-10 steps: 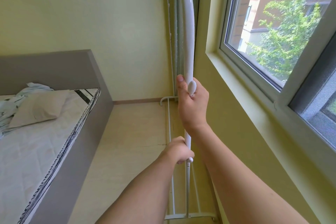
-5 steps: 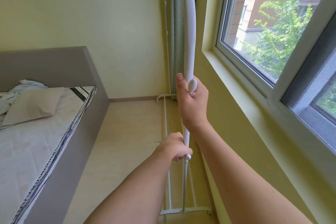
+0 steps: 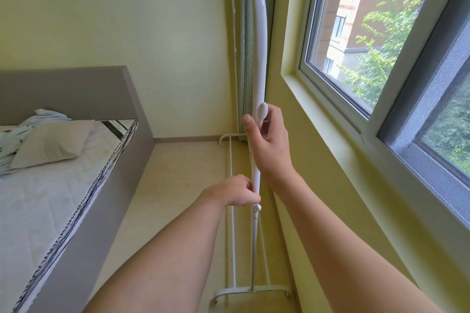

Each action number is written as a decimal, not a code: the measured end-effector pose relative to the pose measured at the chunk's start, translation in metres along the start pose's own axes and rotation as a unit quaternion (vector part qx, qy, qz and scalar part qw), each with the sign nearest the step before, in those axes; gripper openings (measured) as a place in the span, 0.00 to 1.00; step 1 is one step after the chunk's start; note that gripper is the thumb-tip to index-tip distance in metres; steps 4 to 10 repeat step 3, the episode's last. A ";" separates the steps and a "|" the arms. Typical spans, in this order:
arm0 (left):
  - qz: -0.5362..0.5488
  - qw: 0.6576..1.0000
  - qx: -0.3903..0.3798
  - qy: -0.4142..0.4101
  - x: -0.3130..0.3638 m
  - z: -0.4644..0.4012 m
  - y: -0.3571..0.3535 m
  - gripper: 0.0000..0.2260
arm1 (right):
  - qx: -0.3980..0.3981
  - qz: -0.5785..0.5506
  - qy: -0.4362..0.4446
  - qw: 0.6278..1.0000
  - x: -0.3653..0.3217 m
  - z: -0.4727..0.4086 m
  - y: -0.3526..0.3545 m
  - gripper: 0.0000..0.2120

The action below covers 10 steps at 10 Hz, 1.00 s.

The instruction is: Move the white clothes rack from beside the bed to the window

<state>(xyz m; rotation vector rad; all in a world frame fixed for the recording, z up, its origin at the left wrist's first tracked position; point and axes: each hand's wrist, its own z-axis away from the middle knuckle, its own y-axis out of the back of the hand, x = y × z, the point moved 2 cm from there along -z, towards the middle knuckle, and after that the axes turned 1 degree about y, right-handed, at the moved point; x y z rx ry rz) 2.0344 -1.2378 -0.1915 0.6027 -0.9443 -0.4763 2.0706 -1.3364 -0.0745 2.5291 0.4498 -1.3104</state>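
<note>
The white clothes rack (image 3: 260, 40) stands upright along the yellow wall, just below the window (image 3: 351, 53). Its near foot (image 3: 250, 291) and far foot (image 3: 227, 136) rest on the pale floor. My right hand (image 3: 269, 145) is wrapped loosely around the near upright post below a white knob, with the thumb stretched up along the post. Lower on the same post, just above a second small knob, my left hand (image 3: 239, 192) grips tightly. Both forearms reach in from the bottom edge.
A grey-framed bed (image 3: 109, 185) with a bare mattress, a pillow (image 3: 50, 145) and crumpled light cloth fills the left side. A strip of floor (image 3: 183, 185) runs between bed and rack. A grey-green curtain (image 3: 244, 63) hangs in the far corner.
My right hand's grip has loosened and its thumb has straightened along the post. The left hand keeps its hold. The rack stays against the window wall.
</note>
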 end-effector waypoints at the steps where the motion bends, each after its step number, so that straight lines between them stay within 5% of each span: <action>1: -0.008 0.999 0.031 -0.021 0.001 0.012 0.006 0.06 | -0.027 -0.002 0.003 1.000 -0.002 0.008 0.006 0.20; 3: 0.074 0.990 0.115 -0.044 -0.001 0.020 0.016 0.15 | -0.001 0.008 -0.015 1.000 -0.011 0.020 0.020 0.25; 10: 0.074 0.990 0.115 -0.044 -0.001 0.020 0.016 0.15 | -0.001 0.008 -0.015 1.000 -0.011 0.020 0.020 0.25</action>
